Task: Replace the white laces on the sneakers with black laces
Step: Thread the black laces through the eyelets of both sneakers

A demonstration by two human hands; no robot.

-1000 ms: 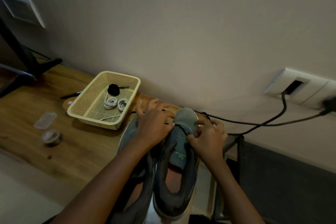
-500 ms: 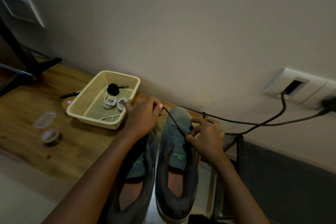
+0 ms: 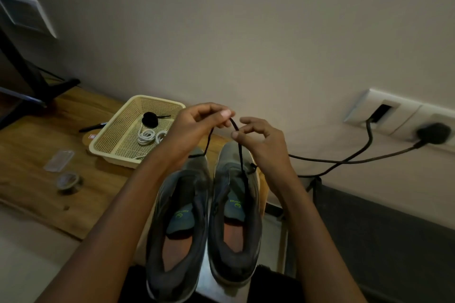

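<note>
A plain, pale wall (image 3: 246, 32) fills the upper part of the view in dim, warm light. Against it stands a wooden worktop (image 3: 24, 145) with visible grain, and a black stand (image 3: 39, 86) rests at its far left corner. A white framed panel (image 3: 27, 15) sits high on the wall at left. At right, a white socket plate (image 3: 384, 110) holds a black plug (image 3: 433, 133), with black cables (image 3: 339, 162) trailing along the wall. Past the worktop's right edge lies a dark grey surface (image 3: 381, 229).
</note>
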